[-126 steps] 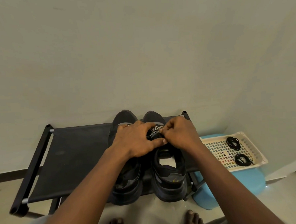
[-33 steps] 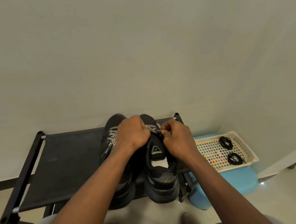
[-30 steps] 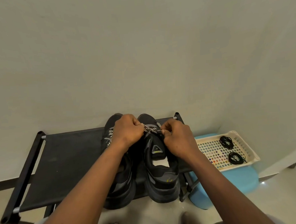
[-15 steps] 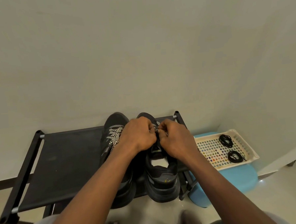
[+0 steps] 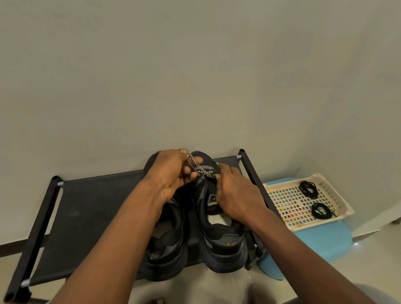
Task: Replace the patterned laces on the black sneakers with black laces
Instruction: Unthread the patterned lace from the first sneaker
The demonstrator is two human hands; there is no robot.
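Observation:
Two black sneakers stand side by side on a black rack, heels toward me: the left sneaker (image 5: 167, 249) and the right sneaker (image 5: 222, 239). My left hand (image 5: 170, 174) pinches a black-and-white patterned lace (image 5: 201, 170) and holds it lifted over the right sneaker's toe. My right hand (image 5: 237, 194) lies on that sneaker's tongue, fingertips at the lace near the eyelets. Two coiled black laces, one (image 5: 307, 188) behind the other (image 5: 320, 210), lie in a cream basket. The left sneaker's lace is mostly hidden by my left arm.
The black fabric shoe rack (image 5: 87, 218) stands against a plain wall. The cream plastic basket (image 5: 344, 211) sits on a light blue stool (image 5: 316, 245) to the right. My bare feet show at the bottom edge on the pale floor.
My left hand has drawn the patterned lace up and away from the right sneaker, and more loose lace shows. My right hand stays on the tongue.

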